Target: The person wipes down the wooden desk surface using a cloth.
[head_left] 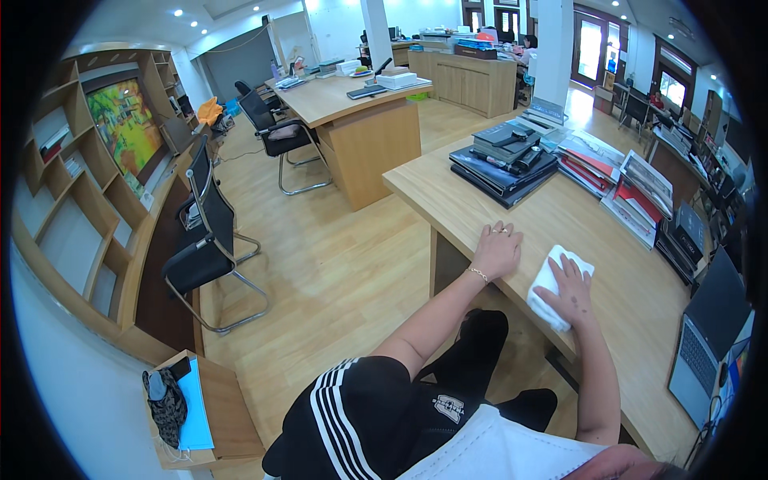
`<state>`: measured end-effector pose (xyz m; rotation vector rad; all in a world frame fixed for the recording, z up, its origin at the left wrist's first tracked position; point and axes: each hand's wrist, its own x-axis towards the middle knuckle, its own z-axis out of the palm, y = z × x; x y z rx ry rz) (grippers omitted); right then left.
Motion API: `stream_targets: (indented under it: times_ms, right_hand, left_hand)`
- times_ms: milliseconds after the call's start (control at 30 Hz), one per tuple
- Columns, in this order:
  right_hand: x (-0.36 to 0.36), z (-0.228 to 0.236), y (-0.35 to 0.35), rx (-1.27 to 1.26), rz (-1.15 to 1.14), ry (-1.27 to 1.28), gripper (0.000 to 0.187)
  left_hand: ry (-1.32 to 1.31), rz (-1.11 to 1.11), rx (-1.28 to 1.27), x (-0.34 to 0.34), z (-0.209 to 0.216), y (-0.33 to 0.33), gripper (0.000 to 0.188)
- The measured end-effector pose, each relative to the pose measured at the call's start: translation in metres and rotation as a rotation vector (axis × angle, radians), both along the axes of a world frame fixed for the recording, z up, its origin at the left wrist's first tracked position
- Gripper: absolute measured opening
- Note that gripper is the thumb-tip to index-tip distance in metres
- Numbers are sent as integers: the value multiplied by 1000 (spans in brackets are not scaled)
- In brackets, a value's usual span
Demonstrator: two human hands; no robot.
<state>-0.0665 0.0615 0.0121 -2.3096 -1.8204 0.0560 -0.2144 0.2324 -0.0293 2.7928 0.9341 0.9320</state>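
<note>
A: Entry one, your right hand?
B: Your right hand (571, 294): laid palm-down, fingers spread wide over a white, folded, rectangular cloth (547, 277). You touch it from above; the fingers are not closed around it.

A: Location of the cloth?
B: Flat on the pale, wood-grained tabletop (632, 328), near the long edge on your side, just right of your other hand.

A: Entry two, your left hand?
B: Your left hand (496, 252): resting at the tabletop's edge, back upward, one ring, one gold-coloured chain bracelet (478, 274) at the wrist. Its fingers bend downward with the tips partly hidden, so how far open they are, you cannot tell. Nothing shows in their hold.

A: Items beyond your hands?
B: One stack of dark, flat folders and books (502, 174), small black objects on top. Beside it, to your right, leaning piles of white papers and red folders (590, 164).

A: At your far right?
B: One open laptop with a grey keyboard deck and black screen (698, 356), on the same tabletop, well apart from the cloth.

A: On the floor, left?
B: One black chair with curved metal legs (206, 240).
</note>
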Motion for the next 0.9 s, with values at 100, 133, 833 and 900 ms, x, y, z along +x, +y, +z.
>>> stream_targets:
  times_ms: [100,133,833,900]
  right_hand:
    - [9,1,-37,-7,-20,7,82]
    - [14,1,-51,-12,-35,7,82]
    - [111,-22,-246,-35,-602,-51,81]
    - [110,-24,-217,9,-525,-57,80]
  left_hand:
    - [26,13,-20,-8,0,1,31]
    - [32,15,-27,-8,1,1,31]
    - [-74,8,80,1,-6,2,26]
    - [-84,9,87,1,-8,3,26]
